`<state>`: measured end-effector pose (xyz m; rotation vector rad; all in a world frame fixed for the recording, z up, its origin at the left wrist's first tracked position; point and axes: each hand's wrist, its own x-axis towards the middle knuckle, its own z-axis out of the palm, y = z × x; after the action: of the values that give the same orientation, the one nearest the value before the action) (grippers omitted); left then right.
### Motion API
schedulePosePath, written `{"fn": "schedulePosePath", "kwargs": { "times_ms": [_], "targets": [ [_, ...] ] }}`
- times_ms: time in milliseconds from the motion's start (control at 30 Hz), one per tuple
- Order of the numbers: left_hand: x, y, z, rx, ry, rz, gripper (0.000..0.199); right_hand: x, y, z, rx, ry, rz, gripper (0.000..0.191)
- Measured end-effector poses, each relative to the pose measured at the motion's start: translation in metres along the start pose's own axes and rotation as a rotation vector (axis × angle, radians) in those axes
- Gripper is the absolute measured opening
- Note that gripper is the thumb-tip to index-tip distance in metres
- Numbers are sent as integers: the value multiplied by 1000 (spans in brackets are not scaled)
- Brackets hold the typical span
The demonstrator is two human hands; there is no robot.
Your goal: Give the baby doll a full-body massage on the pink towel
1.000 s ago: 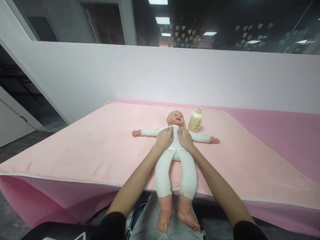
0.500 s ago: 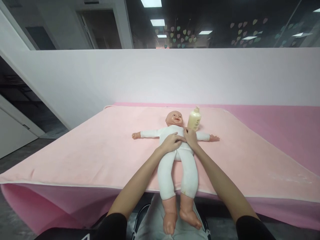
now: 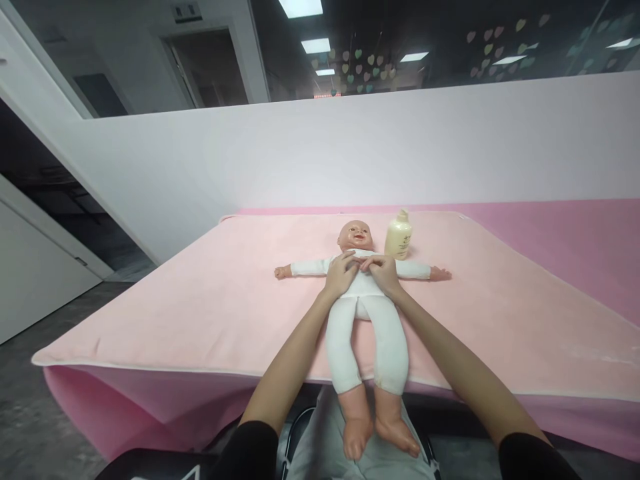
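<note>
A baby doll (image 3: 367,287) in a white cloth body lies on its back, head away from me, arms stretched out to both sides. Its bare feet hang over the table's near edge above my lap. On the left side of the doll's upper chest rests my left hand (image 3: 342,273), fingers extended and laid on the cloth. My right hand (image 3: 383,272) lies on the right side of the chest, fingers stretched inward toward the left hand. Both hands appear empty. A pale yellow pump bottle (image 3: 399,237) stands upright just beyond the doll's right-hand arm.
A peach-pink cloth (image 3: 200,313) covers the table, over a deeper pink cover (image 3: 565,247) that shows at the right and hangs down in front. Behind the table rises a white partition (image 3: 300,153) with dark glass above it.
My left hand has moved up from the doll's belly to its upper chest. The right hand's fingers have turned inward and spread out flatter. The view has tilted and shifted slightly.
</note>
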<state>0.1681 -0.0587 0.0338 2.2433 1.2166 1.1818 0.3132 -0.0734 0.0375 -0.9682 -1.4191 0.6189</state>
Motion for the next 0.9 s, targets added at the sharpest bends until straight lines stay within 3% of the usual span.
{"fn": "schedulePosePath", "kwargs": {
  "times_ms": [67,200,300,400,600,767,900],
  "targets": [
    [1,-12,-1,-54,91,-19,23,-5,-4,4,-75,-111,-66,27],
    [3,-29,-2,-76,229,-181,22,-11,-7,10,-292,-485,-332,37],
    [5,-33,-1,-104,315,-314,23,-8,-6,11,-389,-569,-384,40],
    [7,-33,0,-143,337,-358,25,-4,-4,10,-465,-526,-313,31],
    [7,-26,-5,-136,270,-357,26,-2,-7,11,-498,-423,-235,24],
    [5,-19,-8,-74,225,-341,26,5,1,3,-534,-201,-194,25],
    [3,-12,-10,19,184,-250,29,11,20,-21,-667,-20,-12,31]
  ]
}}
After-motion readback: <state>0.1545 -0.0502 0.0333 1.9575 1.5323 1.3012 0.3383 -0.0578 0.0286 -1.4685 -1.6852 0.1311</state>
